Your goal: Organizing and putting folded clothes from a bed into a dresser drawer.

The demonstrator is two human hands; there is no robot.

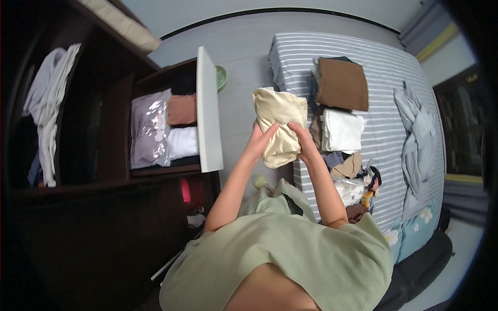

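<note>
Both of my hands hold a folded bundle of shiny cream satin cloth (279, 110) in front of me, over the floor between the drawer and the bed. My left hand (259, 142) grips its left side and my right hand (303, 142) its right side. The thumbs rest on top, while the other fingers are hidden beneath. Left of the bundle, an open drawer (210, 116) holds a clear plastic bag of pale clothing (149, 128), a folded rust-brown cloth (182, 109) and a folded white cloth (184, 142).
On the striped bed (291, 50) lie a folded brown garment (342, 83), folded white cloth (343, 130), loose small clothes (350, 165), a yellow tape measure (367, 198) and a crumpled grey garment (418, 136). A green bowl (221, 77) sits behind the drawer front. Clothes (52, 105) hang in the dark wardrobe.
</note>
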